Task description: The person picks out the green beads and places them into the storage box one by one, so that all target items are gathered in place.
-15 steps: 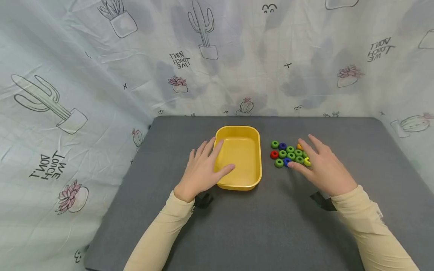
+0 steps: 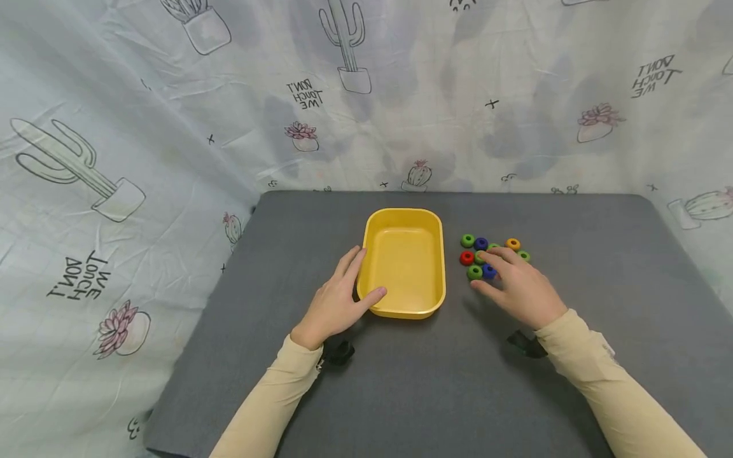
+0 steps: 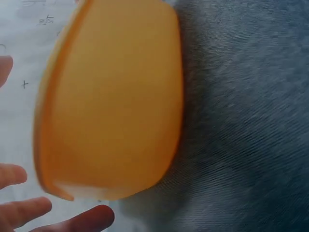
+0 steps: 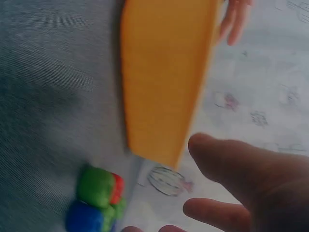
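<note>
- Your left hand [image 2: 335,304] is beside the yellow tray [image 2: 408,264], grip relaxed, fingers extended.
- Your right hand [image 2: 525,289] is over ring-shaped beads [image 2: 481,243], grip loosely spread.

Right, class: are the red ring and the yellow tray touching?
Apart: the head view shows a strip of grey tabletop between the red ring and the yellow tray.

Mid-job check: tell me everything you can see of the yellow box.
The yellow box is a rounded rectangle with raised walls, narrow rim and smooth floor, apparently plastic. It stands open side up on the gray table, long sides pointing forward, left of the red ring. The left hand is at its left rim, thumb at the near-left corner; contact is unclear.
</note>
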`<state>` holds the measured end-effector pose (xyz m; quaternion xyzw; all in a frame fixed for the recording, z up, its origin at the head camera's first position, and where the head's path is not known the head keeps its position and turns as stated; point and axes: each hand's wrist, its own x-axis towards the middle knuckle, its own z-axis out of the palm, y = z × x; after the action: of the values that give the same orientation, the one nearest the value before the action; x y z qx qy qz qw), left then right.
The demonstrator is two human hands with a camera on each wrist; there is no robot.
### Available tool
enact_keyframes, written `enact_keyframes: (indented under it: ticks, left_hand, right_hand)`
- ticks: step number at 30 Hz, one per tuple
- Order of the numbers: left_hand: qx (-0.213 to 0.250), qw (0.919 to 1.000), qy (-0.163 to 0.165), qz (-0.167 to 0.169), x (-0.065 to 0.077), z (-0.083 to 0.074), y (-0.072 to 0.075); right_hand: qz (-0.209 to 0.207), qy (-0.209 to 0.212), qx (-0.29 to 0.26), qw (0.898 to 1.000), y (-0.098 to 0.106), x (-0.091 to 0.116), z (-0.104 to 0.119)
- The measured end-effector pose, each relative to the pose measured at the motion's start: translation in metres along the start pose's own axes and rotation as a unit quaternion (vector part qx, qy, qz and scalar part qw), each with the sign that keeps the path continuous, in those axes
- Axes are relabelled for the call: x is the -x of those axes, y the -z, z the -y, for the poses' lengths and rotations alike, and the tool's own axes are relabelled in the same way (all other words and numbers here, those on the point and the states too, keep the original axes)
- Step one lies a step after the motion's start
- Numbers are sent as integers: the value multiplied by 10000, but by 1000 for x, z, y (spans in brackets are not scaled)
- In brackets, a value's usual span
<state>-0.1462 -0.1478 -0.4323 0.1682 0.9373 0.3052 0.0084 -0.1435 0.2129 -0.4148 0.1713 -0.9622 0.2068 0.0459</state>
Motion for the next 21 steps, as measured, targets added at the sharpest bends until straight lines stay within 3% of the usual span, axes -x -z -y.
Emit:
enact_keyframes:
  ticks: [10, 21]
  left_hand:
    - [200, 9996, 18, 175, -1, 7, -19]
    - [299, 9994, -23, 157, -1, 10, -28]
  right_hand:
    - [-14, 41, -86, 10000, -23, -11, -11]
    - [-169, 87, -58, 9998, -35, -14, -16]
